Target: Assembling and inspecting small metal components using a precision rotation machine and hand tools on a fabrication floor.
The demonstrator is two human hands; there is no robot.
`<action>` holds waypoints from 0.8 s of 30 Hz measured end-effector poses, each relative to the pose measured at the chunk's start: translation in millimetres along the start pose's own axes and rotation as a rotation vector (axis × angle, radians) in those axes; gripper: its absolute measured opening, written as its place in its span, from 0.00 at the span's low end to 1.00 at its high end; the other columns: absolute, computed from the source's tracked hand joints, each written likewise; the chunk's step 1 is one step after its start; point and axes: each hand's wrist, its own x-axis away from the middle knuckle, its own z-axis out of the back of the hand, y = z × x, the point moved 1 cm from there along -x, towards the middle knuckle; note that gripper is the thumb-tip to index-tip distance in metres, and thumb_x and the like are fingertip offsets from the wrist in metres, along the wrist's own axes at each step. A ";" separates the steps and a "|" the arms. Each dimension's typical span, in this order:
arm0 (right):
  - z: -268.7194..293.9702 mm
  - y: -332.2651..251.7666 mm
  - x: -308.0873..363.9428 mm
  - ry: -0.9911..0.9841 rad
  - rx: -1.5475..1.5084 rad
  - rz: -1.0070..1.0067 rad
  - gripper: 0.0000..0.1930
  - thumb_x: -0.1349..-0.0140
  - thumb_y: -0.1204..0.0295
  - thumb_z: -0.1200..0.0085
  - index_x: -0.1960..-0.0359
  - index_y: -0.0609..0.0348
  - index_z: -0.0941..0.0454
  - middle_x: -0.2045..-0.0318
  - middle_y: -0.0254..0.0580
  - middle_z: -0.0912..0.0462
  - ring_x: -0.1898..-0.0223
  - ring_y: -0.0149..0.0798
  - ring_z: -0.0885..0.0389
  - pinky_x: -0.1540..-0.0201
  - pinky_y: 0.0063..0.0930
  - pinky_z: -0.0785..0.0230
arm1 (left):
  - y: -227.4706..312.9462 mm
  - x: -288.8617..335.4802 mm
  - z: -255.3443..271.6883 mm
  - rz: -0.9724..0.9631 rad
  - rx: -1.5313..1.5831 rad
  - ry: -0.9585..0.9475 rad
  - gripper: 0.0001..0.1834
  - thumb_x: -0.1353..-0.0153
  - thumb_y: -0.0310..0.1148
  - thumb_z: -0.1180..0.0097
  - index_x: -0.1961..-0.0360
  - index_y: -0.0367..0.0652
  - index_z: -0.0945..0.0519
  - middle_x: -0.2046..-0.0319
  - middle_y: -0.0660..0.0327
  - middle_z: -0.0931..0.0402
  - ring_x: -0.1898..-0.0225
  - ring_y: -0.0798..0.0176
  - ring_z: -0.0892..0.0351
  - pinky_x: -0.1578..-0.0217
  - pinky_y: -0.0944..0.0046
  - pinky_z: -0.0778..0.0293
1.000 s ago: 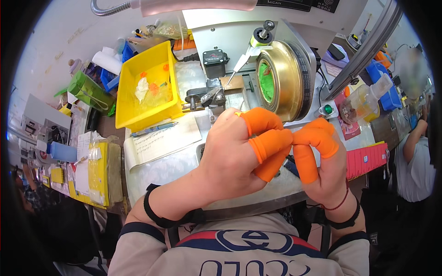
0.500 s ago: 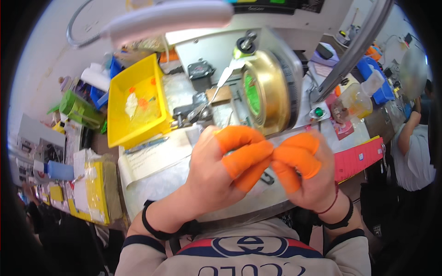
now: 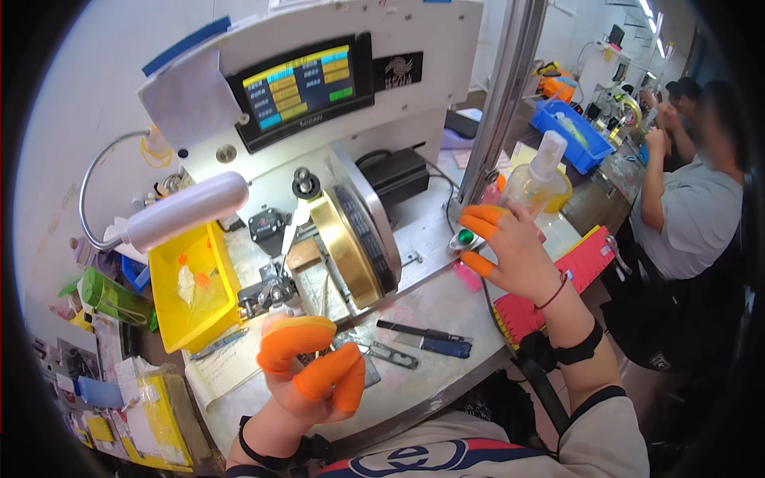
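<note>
Orange finger covers sit on the fingers of both hands. My left hand (image 3: 307, 374) is curled closed in front of the gold wheel (image 3: 344, 251), above the near left of the worktop; whatever is between its fingers is hidden. My right hand (image 3: 506, 251) is stretched out to the right of the wheel, its fingers apart around a green push button (image 3: 465, 237) on a small box. I cannot tell whether a fingertip touches the button. Between the hands lie a black-handled tool (image 3: 413, 330), a dark blue item (image 3: 446, 348) and a flat metal tool (image 3: 392, 354).
Behind the wheel stands a white machine with a lit screen (image 3: 299, 92). A white lamp (image 3: 189, 209) hangs over a yellow bin (image 3: 191, 307). At right are a clear spray bottle (image 3: 530, 187), a red folder (image 3: 558, 283), a metal post (image 3: 506, 92) and a seated person (image 3: 685, 199).
My hands were together before the wheel, fingertips meeting. They have parted: the left moved left and down, the right went out to the green button. The view has tilted up, showing the screen.
</note>
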 end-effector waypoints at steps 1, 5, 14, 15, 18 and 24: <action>6.0 6.8 7.5 0.028 0.045 -0.020 0.22 0.54 0.69 0.43 0.55 0.58 0.32 0.58 0.46 0.29 0.55 0.46 0.32 0.50 0.36 0.43 | -3.7 3.0 -6.0 -0.018 0.010 -0.011 0.15 0.67 0.22 0.43 0.72 0.48 0.25 0.70 0.58 0.35 0.75 0.61 0.36 0.72 0.62 0.43; 36.4 17.2 33.1 -0.157 -0.479 -0.348 0.23 0.53 0.73 0.44 0.52 0.58 0.34 0.57 0.41 0.29 0.56 0.36 0.29 0.56 0.27 0.36 | -9.3 19.5 -0.3 0.009 0.004 0.012 0.15 0.69 0.25 0.41 0.74 0.49 0.24 0.72 0.61 0.33 0.75 0.60 0.35 0.71 0.61 0.41; 243.4 -32.8 -68.0 0.567 -1.153 0.396 0.19 0.42 0.64 0.53 0.51 0.62 0.34 0.66 0.45 0.25 0.72 0.36 0.25 0.74 0.23 0.31 | -9.4 11.0 37.6 0.113 0.129 0.163 0.13 0.58 0.16 0.44 0.69 0.40 0.26 0.68 0.53 0.31 0.67 0.56 0.30 0.69 0.63 0.33; 260.2 -35.8 -96.4 0.649 -1.126 0.324 0.18 0.41 0.66 0.53 0.51 0.61 0.34 0.66 0.42 0.25 0.75 0.28 0.29 0.75 0.19 0.34 | -13.7 11.5 38.1 0.094 0.126 0.185 0.14 0.58 0.16 0.44 0.68 0.40 0.26 0.68 0.53 0.31 0.67 0.56 0.30 0.70 0.63 0.33; 290.4 -21.4 -174.3 0.905 -0.828 0.092 0.21 0.47 0.66 0.46 0.53 0.61 0.33 0.64 0.39 0.27 0.70 0.26 0.31 0.68 0.19 0.37 | -21.2 8.0 42.3 0.074 0.120 0.200 0.15 0.59 0.15 0.44 0.68 0.41 0.26 0.68 0.53 0.31 0.66 0.57 0.29 0.71 0.64 0.33; 306.6 27.5 -250.4 1.103 -0.507 -0.301 0.17 0.47 0.70 0.49 0.55 0.58 0.30 0.68 0.34 0.28 0.76 0.24 0.33 0.71 0.15 0.40 | -32.0 3.8 46.6 0.087 0.079 0.209 0.13 0.58 0.16 0.43 0.69 0.40 0.25 0.68 0.54 0.31 0.67 0.57 0.29 0.71 0.64 0.33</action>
